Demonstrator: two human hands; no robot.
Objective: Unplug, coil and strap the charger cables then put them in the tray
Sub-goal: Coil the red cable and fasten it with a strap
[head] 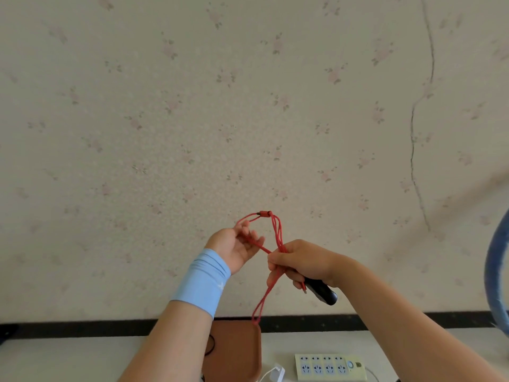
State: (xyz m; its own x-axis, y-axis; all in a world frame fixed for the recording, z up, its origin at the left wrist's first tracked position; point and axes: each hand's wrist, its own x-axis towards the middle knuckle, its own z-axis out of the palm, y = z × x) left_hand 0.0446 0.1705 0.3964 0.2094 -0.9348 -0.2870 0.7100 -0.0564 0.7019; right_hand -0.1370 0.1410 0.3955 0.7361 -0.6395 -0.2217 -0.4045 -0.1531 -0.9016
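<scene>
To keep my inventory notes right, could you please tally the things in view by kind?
Cables: 2, red cable and dark cable, mostly hidden
Trays: 1, brown tray
Chargers: 1, white charger
Power strips: 1, power strip
Unidentified: 1, black object
Total: 6

- A light blue stretch band [202, 282] wrapped the wrist below the left hand [234, 246], creased in soft folds
- A small white mark [220, 285] sat on the band
- The right forearm [385, 312] was uncovered
</scene>
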